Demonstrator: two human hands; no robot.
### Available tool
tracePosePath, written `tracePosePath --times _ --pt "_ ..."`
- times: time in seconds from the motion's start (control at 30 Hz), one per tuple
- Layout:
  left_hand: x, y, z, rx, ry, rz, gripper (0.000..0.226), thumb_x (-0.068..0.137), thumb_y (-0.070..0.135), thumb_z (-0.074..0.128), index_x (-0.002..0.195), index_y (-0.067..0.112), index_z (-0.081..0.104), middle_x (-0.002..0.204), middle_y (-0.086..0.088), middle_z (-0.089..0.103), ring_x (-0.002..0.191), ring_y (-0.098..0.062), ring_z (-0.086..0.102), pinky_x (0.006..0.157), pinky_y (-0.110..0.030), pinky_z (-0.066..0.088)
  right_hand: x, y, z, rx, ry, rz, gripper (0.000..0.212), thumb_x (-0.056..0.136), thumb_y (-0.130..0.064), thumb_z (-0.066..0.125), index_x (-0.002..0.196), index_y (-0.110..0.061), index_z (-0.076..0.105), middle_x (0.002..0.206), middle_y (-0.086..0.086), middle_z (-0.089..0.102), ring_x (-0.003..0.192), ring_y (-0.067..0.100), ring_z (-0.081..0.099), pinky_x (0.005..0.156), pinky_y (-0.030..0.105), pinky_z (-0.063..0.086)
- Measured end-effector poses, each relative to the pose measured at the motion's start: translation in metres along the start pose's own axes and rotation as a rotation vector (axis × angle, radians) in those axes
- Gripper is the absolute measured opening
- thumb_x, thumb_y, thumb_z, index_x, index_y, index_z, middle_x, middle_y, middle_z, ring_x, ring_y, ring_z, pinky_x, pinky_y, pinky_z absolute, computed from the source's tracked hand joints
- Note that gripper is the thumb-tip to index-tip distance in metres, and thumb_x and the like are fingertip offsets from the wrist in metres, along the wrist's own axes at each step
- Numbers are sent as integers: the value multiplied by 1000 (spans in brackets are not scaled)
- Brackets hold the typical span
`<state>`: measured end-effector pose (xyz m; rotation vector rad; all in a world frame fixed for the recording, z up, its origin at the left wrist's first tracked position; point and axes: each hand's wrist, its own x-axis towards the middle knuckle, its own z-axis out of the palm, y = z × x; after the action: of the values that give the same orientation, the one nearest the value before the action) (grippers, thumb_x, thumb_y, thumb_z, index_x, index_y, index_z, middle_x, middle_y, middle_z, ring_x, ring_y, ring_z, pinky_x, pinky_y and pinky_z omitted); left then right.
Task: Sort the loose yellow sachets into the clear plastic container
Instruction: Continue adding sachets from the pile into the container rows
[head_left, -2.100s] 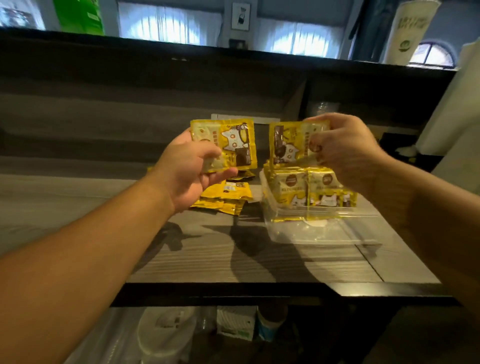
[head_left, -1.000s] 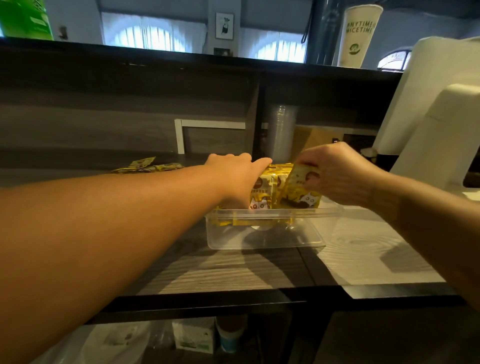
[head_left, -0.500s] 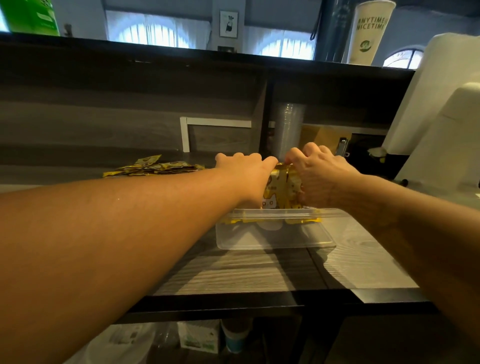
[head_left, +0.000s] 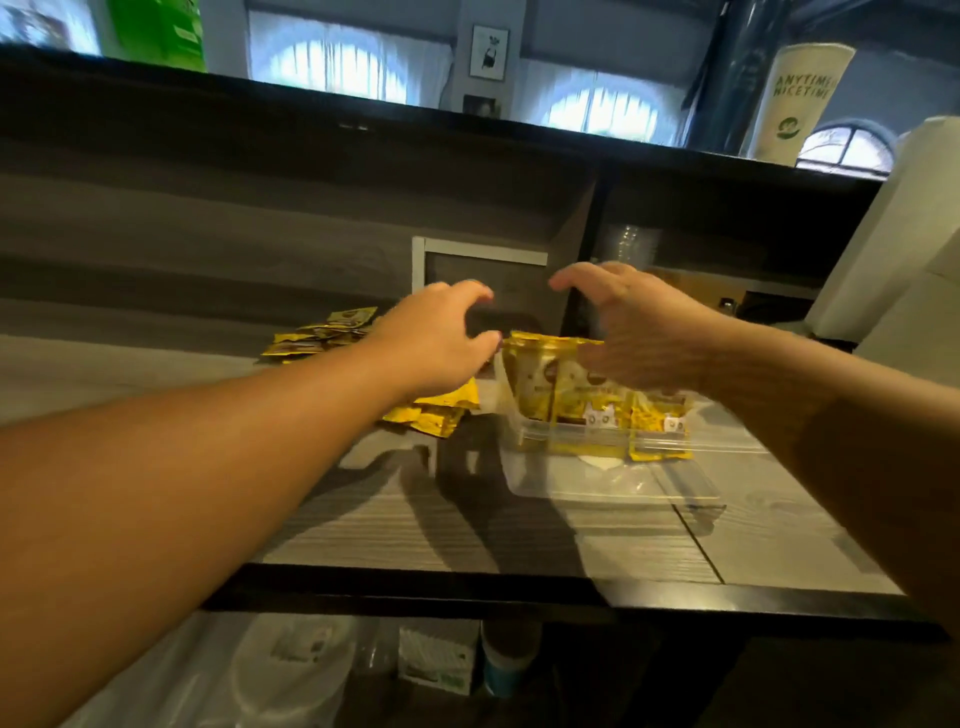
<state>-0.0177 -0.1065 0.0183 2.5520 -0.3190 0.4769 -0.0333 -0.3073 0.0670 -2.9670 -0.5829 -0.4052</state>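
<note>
Both hands, left hand (head_left: 441, 343) and right hand (head_left: 631, 332), hover half-curled and empty; next grab the loose sachets (head_left: 431, 413) under the left, stand them in the container (head_left: 613, 486).

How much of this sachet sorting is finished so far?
Partly done. A row of sachets stands upright in the clear plastic container. Left hand and right hand hold nothing. Loose sachets beside the container and a further pile remain.
</note>
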Motion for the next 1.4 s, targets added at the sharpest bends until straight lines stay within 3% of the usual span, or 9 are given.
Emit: tracePosePath --times 0.23,0.47,0.57,0.7,0.97,1.1,1.17,1.3,1.4 --pt "-52 -108 -12 309 -233 -119 68 95 42 58 154 37 26 161 -2 30 147 -26 28 116 -51 29 26 -105 29 46 -63 -190 65 86 -7 65 143 -24 39 137 5 45 122 26 46 95 36 46" --pt "-66 -111 -15 170 99 -59 47 89 22 66 132 37 58 133 7 60 121 -20 54 99 -42 48 48 -141 81 -126 -334 -111 55 89 -11 61 139 -9 39 136 16 47 126 34 43 99 45 43" --pt "-71 -117 -20 182 0 -141 63 84 25 68 141 41 47 146 8 49 133 -21 43 106 -47 43 57 -143 94 -170 -402 -104 77 83 -13 70 148 -15 29 149 14 36 139 37 30 108 54 37" --pt "-70 -120 -24 114 -42 -261 68 79 6 67 139 34 53 142 0 53 125 -24 52 94 -37 50 66 -144 107 -179 -364 -92 65 87 -13 66 145 -20 35 133 13 53 121 32 50 94 46 48" --pt "-71 -116 -31 -425 499 -166 36 88 -2 59 110 25 67 115 4 57 94 -7 58 66 -5 44 69 -151 116 -173 -308 -57 56 89 -17 67 137 -17 39 126 13 55 114 33 53 75 38 41" --pt "-67 -114 -32 -929 463 -223 33 98 14 58 96 44 71 108 9 72 103 -12 68 85 -33 58 65 -153 110 -168 -268 -43 60 86 -13 69 138 -17 39 128 14 54 117 34 51 87 44 48" --pt "-64 -116 -34 -1079 481 -299 28 100 18 57 98 42 72 103 9 74 100 -12 71 81 -38 60 61 -154 103 -118 -220 -28 58 85 -12 69 136 -18 42 126 12 55 117 33 52 92 46 49" --pt "-61 -117 -33 -1114 511 -370 26 99 14 58 101 38 68 103 4 74 94 -16 73 69 -38 61 49 -149 84 127 -76 65 42 88 -5 62 126 -15 47 102 6 57 100 27 59 84 42 54" --pt "-62 -117 -33 -1089 443 -402 50 90 -10 59 107 37 60 109 -2 68 95 -20 70 70 -41 61 38 -138 68 214 75 79 24 91 -4 55 109 -19 50 95 1 55 95 25 60 70 32 48"
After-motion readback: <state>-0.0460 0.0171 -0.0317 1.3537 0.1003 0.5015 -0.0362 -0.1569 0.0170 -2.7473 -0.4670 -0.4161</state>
